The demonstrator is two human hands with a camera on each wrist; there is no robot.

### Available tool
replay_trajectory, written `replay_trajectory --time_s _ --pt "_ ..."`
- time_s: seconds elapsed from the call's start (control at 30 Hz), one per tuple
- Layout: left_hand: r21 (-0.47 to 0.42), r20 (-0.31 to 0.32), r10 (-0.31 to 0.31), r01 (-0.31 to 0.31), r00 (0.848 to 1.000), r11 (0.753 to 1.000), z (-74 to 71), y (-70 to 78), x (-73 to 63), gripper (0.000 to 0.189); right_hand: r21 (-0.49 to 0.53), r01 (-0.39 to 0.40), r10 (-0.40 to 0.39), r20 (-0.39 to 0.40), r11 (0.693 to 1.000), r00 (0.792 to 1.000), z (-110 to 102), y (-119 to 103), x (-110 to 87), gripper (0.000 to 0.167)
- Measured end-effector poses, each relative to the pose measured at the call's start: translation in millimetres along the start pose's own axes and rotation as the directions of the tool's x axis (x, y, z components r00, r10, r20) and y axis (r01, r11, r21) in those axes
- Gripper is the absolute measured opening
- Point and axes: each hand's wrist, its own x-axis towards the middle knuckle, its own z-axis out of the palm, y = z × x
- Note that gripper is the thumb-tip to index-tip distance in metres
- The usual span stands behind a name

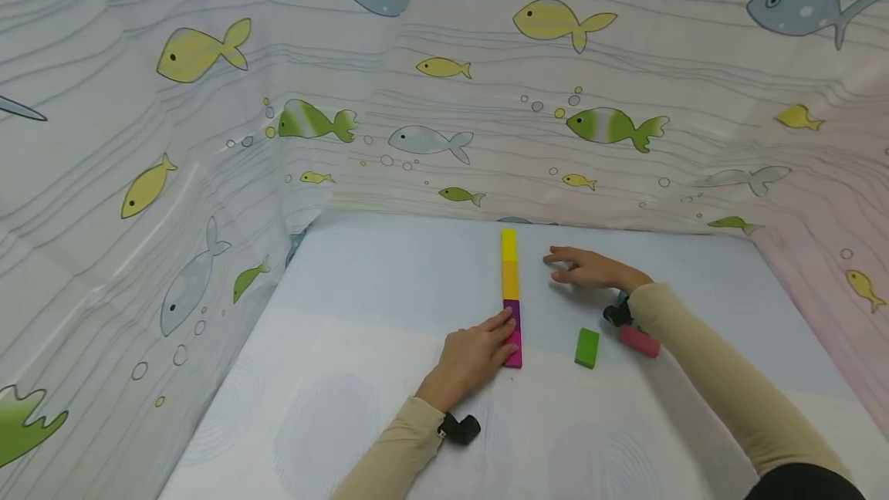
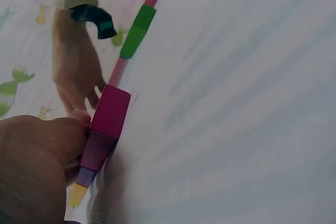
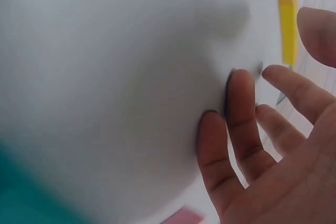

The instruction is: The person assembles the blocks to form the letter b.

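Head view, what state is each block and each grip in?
Yellow block: uncovered, end to end with orange.
Orange block: uncovered, between yellow and purple.
Purple block: lined up, partly covered by fingers.
Magenta block: lined up, partly covered by fingers.
Green block: lying apart from the line.
Red block: lying apart from the line.
Left grip: touching purple and magenta.
Right grip: fingers apart, holding nothing.

Pale tabletop [image 1: 389, 276] w/ faint ringed pattern, yellow blk [image 1: 508, 244] at far end of row, orange blk [image 1: 510, 280], purple blk [image 1: 512, 305], magenta blk [image 1: 514, 359] nearest, green blk [image 1: 586, 348] apart to R, pink blk [image 1: 639, 342] near it.
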Motion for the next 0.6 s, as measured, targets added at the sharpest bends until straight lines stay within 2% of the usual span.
replay_trajectory --time_s 0.3,0.6 --pt "-0.014 -0.015 0.002 -0.003 1.000 1.000 -3.6 -0.7 -1.5 0.047 -0.016 0.012 -0.012 -0.021 1.000 1.000 1 22 -29.9 0.053" --pt "-0.027 -0.010 0.007 -0.008 1.000 1.000 -2.7 0.3 -1.3 0.046 -0.016 0.077 -0.078 -0.128 0.997 0.989 16 29 -66.7 0.055"
